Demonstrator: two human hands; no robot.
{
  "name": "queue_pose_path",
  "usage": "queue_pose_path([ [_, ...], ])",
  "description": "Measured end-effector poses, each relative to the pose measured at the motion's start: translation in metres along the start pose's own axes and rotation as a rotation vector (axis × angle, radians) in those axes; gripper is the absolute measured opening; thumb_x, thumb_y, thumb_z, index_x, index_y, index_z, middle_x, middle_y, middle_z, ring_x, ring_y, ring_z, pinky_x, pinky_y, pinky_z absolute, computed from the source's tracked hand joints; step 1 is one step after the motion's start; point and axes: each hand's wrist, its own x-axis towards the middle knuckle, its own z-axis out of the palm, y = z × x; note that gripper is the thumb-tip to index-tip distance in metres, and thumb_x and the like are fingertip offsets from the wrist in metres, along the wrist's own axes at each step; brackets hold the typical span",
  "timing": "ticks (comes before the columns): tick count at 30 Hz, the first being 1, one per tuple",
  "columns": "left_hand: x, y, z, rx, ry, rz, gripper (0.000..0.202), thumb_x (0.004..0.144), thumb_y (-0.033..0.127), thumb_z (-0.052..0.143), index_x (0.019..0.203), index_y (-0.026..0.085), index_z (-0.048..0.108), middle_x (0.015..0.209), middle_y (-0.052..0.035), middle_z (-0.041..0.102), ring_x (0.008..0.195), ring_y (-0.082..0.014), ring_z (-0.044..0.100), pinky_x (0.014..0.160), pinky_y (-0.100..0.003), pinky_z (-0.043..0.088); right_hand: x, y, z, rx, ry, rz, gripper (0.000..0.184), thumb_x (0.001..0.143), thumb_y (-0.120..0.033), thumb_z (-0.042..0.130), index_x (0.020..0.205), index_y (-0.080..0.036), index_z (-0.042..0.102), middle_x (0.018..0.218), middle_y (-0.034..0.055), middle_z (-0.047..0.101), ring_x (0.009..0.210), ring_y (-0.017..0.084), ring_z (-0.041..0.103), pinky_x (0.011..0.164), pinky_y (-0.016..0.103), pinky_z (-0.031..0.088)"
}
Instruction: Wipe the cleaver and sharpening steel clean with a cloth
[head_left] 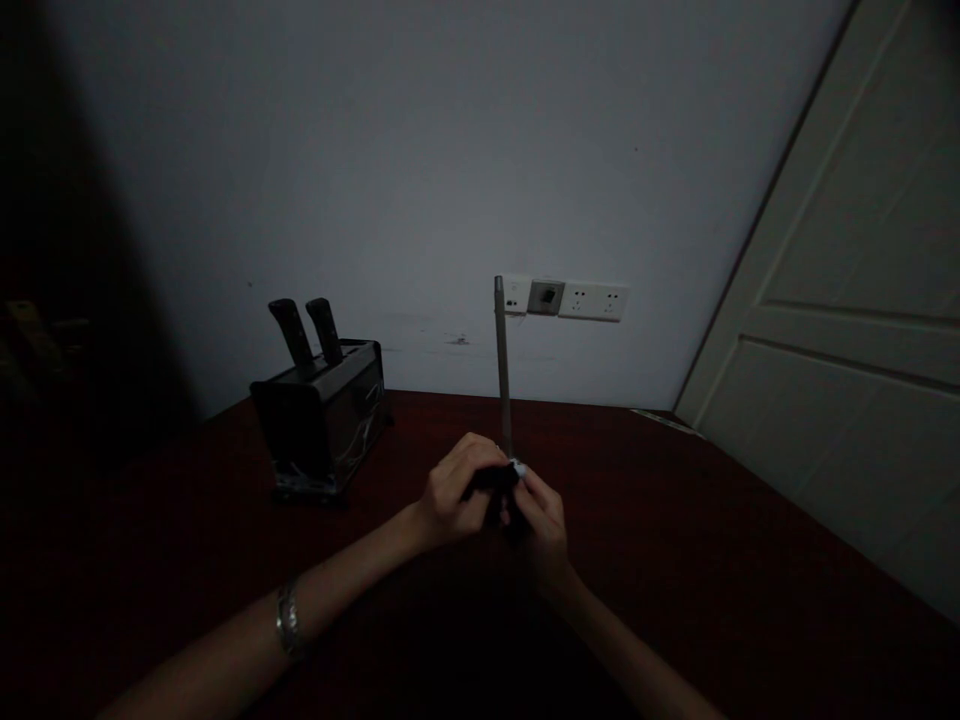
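Observation:
A long, thin grey metal rod (502, 360) stands nearly upright above the table, its lower end running down between my hands. My left hand (457, 490) is closed on a black piece (491, 479) at the rod's base. From the other side, my right hand (541, 510) closes its fingers and thumb on the same black piece, next to a small whitish bit (518, 467). Dim light and my fingers hide how the black piece and the rod join. A silver bracelet (287, 618) circles my left wrist.
On the dark red table (600, 480), a toaster-shaped black and silver block (322, 410) stands to the left, with two black knife handles (307, 335) sticking out of its top. Sockets (592, 301) line the wall behind. A white panelled door (847, 350) is at the right.

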Motion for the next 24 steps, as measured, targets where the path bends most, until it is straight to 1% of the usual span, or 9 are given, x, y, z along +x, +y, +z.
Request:
queue_pose_path([
  [3,-0.003,0.000,0.003,-0.031,0.033,-0.061,0.029,0.073,0.000,0.046,0.099,0.014,0.050,0.082,-0.0070,0.056,0.078,-0.0163,0.052,0.066,-0.033,0.049,-0.001,-0.001,0.001,0.030,-0.007,0.013,0.025,0.078,-0.039,0.054,0.066,-0.017,0.052,0.051,-0.0045,0.042,0.043,0.007,0.036,0.040,0.020,0.027],
  [7,-0.003,-0.001,0.004,-0.062,0.054,-0.096,0.027,0.075,0.003,0.046,0.098,0.015,0.050,0.081,-0.0060,0.055,0.077,-0.0159,0.053,0.066,-0.032,0.048,-0.001,-0.002,-0.001,0.072,-0.026,0.046,0.027,0.078,-0.039,0.055,0.063,-0.017,0.051,0.050,-0.0040,0.043,0.041,0.007,0.036,0.038,0.020,0.027],
  [13,-0.002,0.003,0.002,-0.078,0.048,-0.338,0.010,0.080,0.015,0.046,0.089,0.016,0.051,0.075,-0.0041,0.053,0.068,-0.0133,0.052,0.060,-0.027,0.044,0.000,0.001,-0.004,0.165,-0.052,0.076,0.027,0.078,-0.037,0.054,0.061,-0.016,0.050,0.051,-0.0030,0.045,0.039,0.007,0.037,0.037,0.020,0.027],
  [18,0.001,0.002,-0.001,-0.050,0.021,-0.379,0.007,0.080,0.018,0.047,0.085,0.016,0.052,0.073,-0.0025,0.053,0.065,-0.0126,0.052,0.059,-0.025,0.043,0.002,0.001,-0.005,0.223,-0.101,0.064,0.027,0.079,-0.036,0.053,0.061,-0.016,0.050,0.050,-0.0027,0.046,0.038,0.007,0.038,0.037,0.021,0.027],
  [21,0.004,-0.005,-0.005,-0.008,-0.012,-0.444,0.005,0.080,0.018,0.049,0.081,0.016,0.052,0.072,-0.0014,0.053,0.064,-0.0119,0.053,0.059,-0.023,0.042,0.003,0.000,-0.007,0.184,-0.118,0.072,0.025,0.078,-0.038,0.052,0.069,-0.015,0.055,0.049,-0.0024,0.048,0.038,0.007,0.038,0.037,0.021,0.027],
  [22,0.005,-0.007,-0.007,0.018,0.000,-0.472,0.005,0.080,0.018,0.049,0.081,0.016,0.053,0.071,-0.0008,0.054,0.064,-0.0114,0.053,0.059,-0.023,0.042,0.004,-0.001,-0.007,0.152,-0.118,0.078,0.026,0.078,-0.039,0.053,0.074,-0.014,0.056,0.050,-0.0019,0.050,0.038,0.008,0.039,0.037,0.021,0.027],
  [24,0.007,-0.012,-0.011,0.078,0.065,-0.505,0.005,0.081,0.018,0.049,0.083,0.016,0.053,0.072,0.0003,0.054,0.064,-0.0105,0.053,0.059,-0.022,0.042,0.004,-0.001,-0.008,0.086,-0.122,0.080,0.029,0.077,-0.040,0.053,0.085,-0.012,0.057,0.052,-0.0003,0.054,0.038,0.008,0.041,0.036,0.020,0.027],
])
